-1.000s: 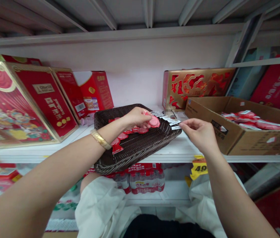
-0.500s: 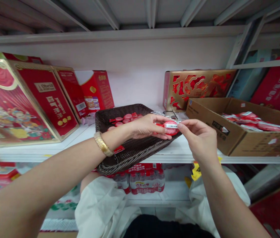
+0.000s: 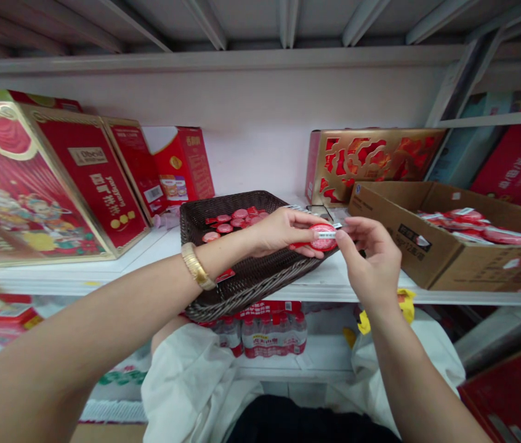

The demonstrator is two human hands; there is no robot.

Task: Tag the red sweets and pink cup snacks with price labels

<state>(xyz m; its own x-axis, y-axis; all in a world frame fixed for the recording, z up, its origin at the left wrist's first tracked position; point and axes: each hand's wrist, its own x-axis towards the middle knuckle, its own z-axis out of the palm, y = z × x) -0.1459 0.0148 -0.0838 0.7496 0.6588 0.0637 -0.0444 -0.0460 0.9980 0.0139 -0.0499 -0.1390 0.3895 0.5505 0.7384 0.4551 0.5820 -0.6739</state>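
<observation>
Above the right end of a dark woven basket (image 3: 242,301), my left hand (image 3: 283,232) holds a round red packet (image 3: 323,236) with a white label strip. My right hand (image 3: 371,252) is at the packet's right edge, thumb and forefinger pinched together by the end of the label; what they hold is too small to tell. Several round red packets (image 3: 238,215) lie in the back of the basket, partly behind my left wrist. A flat red piece (image 3: 226,275) lies below my left forearm.
An open cardboard box (image 3: 454,264) with red packets stands at the right. Red gift boxes (image 3: 89,178) stand at the left, a gold-red box (image 3: 375,161) behind. Bottled drinks (image 3: 273,335) sit on the lower shelf.
The view has shifted slightly. The red packet and my left hand are a little further right, and my right thumb now lies against the end of the label strip.
</observation>
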